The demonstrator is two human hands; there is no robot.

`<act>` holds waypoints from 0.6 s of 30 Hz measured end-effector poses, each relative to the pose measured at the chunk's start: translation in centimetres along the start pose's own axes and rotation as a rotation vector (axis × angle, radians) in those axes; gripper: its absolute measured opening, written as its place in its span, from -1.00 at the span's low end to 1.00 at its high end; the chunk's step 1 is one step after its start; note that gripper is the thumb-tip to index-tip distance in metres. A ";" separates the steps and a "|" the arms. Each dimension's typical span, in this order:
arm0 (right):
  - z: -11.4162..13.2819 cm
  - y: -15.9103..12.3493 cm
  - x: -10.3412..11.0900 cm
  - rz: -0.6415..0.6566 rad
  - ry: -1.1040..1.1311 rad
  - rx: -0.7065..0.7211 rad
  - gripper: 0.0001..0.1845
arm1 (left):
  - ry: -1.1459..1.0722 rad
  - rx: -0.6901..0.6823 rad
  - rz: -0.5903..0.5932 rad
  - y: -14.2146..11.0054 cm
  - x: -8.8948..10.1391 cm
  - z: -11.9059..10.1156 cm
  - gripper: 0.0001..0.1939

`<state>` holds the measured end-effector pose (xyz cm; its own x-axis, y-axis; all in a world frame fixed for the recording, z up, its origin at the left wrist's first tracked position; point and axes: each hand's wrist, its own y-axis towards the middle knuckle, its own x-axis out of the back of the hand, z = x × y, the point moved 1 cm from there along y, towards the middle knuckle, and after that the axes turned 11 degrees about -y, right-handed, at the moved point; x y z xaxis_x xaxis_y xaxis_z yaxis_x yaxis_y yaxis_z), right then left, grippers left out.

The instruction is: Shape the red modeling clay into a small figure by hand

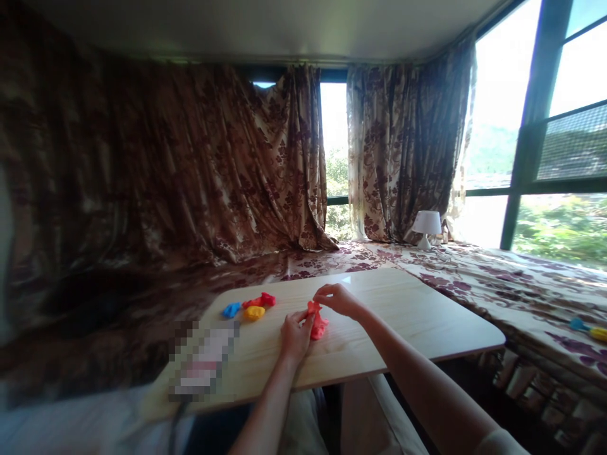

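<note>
A coral-red piece of what looks like modelling clay stands on the small wooden table, narrow in the middle and wider at its base. My left hand is closed on its left side, thumb and fingers against it. Over its top, my right hand has its fingertips drawn together in a pinch. Whether they grip the top edge or a tiny bit of clay is too small to tell. Farther left lie a blue lump, a yellow lump and a darker red lump, close together.
The light wooden table has rounded corners and stands over my legs. A blurred-out flat object with a cable lies near its left edge. A white lamp stands beyond on the floral cloth, and a blue and yellow item lies far right.
</note>
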<state>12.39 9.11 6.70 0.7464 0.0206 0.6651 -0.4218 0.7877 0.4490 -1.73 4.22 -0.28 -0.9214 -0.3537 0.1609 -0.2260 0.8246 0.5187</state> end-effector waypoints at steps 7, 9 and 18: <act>1.0 1.1 -0.2 0.106 -0.115 0.004 -0.85 | 0.057 -0.028 0.005 -0.1 0.2 -0.4 -0.69; 1.1 1.4 -0.4 0.116 -0.117 0.016 -0.87 | 0.067 -0.026 0.001 -0.1 0.2 -0.4 -0.69; 1.1 1.7 -0.3 0.044 -0.111 0.033 -0.82 | 0.052 0.005 -0.005 -0.1 0.2 -0.6 -0.70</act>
<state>10.88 9.76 7.88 0.6660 -0.0149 0.7458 -0.4711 0.7667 0.4361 -1.70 3.79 0.16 -0.9026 -0.3801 0.2023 -0.2321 0.8252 0.5149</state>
